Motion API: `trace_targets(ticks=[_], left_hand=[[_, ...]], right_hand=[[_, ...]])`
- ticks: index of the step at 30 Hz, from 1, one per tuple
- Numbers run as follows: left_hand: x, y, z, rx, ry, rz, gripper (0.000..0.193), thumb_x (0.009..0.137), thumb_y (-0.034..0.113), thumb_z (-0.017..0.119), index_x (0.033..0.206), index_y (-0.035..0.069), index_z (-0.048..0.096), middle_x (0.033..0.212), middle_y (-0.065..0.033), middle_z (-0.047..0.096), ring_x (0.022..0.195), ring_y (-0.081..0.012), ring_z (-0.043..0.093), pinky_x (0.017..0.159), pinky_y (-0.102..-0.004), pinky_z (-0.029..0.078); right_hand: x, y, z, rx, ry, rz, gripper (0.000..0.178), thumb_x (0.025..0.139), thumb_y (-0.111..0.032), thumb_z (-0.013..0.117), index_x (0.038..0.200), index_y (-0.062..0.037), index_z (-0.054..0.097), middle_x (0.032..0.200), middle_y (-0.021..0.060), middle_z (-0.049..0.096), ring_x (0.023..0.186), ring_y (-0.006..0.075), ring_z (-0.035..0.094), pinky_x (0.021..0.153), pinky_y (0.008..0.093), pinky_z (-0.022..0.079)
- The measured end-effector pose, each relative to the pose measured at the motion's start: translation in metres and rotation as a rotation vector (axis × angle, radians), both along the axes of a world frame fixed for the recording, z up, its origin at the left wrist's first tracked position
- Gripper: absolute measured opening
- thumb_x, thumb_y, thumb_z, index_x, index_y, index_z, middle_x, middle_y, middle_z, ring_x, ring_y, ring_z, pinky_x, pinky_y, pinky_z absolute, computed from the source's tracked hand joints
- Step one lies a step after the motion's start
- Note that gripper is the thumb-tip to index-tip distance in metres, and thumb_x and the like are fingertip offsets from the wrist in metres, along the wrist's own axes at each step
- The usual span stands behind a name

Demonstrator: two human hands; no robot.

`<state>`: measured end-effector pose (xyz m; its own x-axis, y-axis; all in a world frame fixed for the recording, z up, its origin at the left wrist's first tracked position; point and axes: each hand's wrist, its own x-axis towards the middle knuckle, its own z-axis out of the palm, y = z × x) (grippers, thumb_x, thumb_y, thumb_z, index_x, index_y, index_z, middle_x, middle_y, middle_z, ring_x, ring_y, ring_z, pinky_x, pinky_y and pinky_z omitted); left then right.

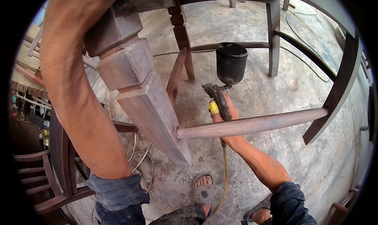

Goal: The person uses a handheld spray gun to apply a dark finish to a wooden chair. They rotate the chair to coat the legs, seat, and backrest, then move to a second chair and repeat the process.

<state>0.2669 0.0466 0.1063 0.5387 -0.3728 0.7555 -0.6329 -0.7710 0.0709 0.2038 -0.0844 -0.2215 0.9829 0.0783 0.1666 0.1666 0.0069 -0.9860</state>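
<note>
A wooden chair [157, 115] with turned, blocky legs is tilted up in front of me, its surface reddish brown with a greyish haze. My left arm rises along the left side, and the base of my left hand [88, 6] meets the picture's top edge beside the chair leg. Its fingers are out of sight. My right hand [230, 107], yellow tape around one finger, grips a spray gun [216, 95] beyond the round stretcher [256, 124]. A black paint cup [231, 63] sits on top of the gun. From its handle a yellowish hose [225, 174] hangs to the floor.
Another dark wooden chair [59, 177] stands at the lower left. Pale cords [139, 158] lie near it, and a dark hose [303, 59] curves over the stained concrete floor [307, 154] at the far right. My sandalled feet [202, 189] are below.
</note>
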Motion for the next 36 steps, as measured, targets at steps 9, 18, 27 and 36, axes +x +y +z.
trace_targets(ticks=[9, 18, 27, 36], left_hand=[[0.009, -0.003, -0.016, 0.001, -0.194, 0.027, 0.074, 0.081, 0.069, 0.076, 0.096, -0.002, 0.075, 0.070, -0.0131, 0.068, 0.060, -0.0230, 0.069, 0.058, -0.0420, 0.059], [0.011, 0.000, -0.010, -0.018, -0.105, 0.011, 0.075, 0.080, 0.072, 0.075, 0.095, -0.001, 0.075, 0.070, -0.0122, 0.067, 0.062, -0.0228, 0.068, 0.061, -0.0459, 0.058], [0.033, 0.017, 0.012, 0.012, -0.115, 0.133, 0.066, 0.083, 0.058, 0.080, 0.100, -0.006, 0.075, 0.078, -0.0113, 0.072, 0.072, -0.0204, 0.070, 0.064, -0.0352, 0.056], [0.070, 0.077, 0.043, 0.386, -0.205, 0.337, 0.055, 0.106, 0.050, 0.051, 0.139, 0.010, 0.066, 0.136, -0.0129, 0.068, 0.125, -0.0252, 0.063, 0.111, -0.0344, 0.043]], right_hand=[[0.000, -0.010, 0.000, -0.086, -0.114, -0.011, 0.054, 0.100, -0.011, 0.065, 0.149, -0.0027, 0.045, 0.124, 0.0218, 0.067, 0.109, 0.0249, 0.065, 0.094, 0.0320, 0.048], [-0.022, -0.005, -0.052, -0.316, -0.142, -0.048, 0.060, 0.095, -0.008, 0.064, 0.152, -0.0032, 0.044, 0.128, 0.0257, 0.067, 0.115, 0.0357, 0.068, 0.099, 0.0396, 0.050], [-0.018, 0.009, -0.046, -0.114, -0.113, -0.094, 0.064, 0.089, -0.002, 0.061, 0.151, -0.0038, 0.046, 0.112, 0.0254, 0.070, 0.105, 0.0368, 0.068, 0.095, 0.0419, 0.051], [-0.049, -0.001, -0.046, 0.005, -0.084, -0.152, 0.058, 0.083, 0.001, 0.068, 0.139, -0.0020, 0.053, 0.112, 0.0261, 0.068, 0.100, 0.0466, 0.067, 0.083, 0.0496, 0.054]])
